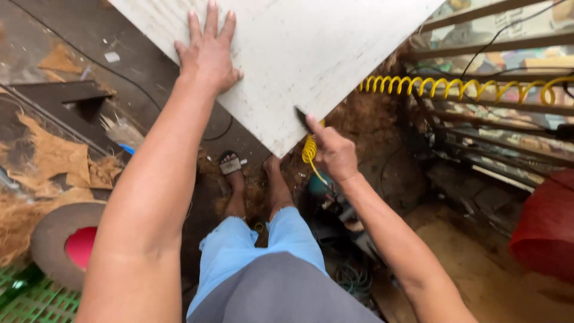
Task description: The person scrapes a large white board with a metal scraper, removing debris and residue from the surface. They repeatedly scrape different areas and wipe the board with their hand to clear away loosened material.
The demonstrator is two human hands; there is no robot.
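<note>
White board [299, 54] fills the upper middle, one corner pointing down toward your feet. Your left hand [208, 52] lies flat on it, fingers spread, holding nothing. Just beside that lower corner, your right hand [332, 152] is closed around a dark tool (yellow coiled hose [454, 87] attached).

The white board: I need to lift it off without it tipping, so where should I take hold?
Probably by two opposite edges of the white board, from the near side: it is flat and wide, the left hand only presses on its face, and the right hand is busy at the near corner.
</note>
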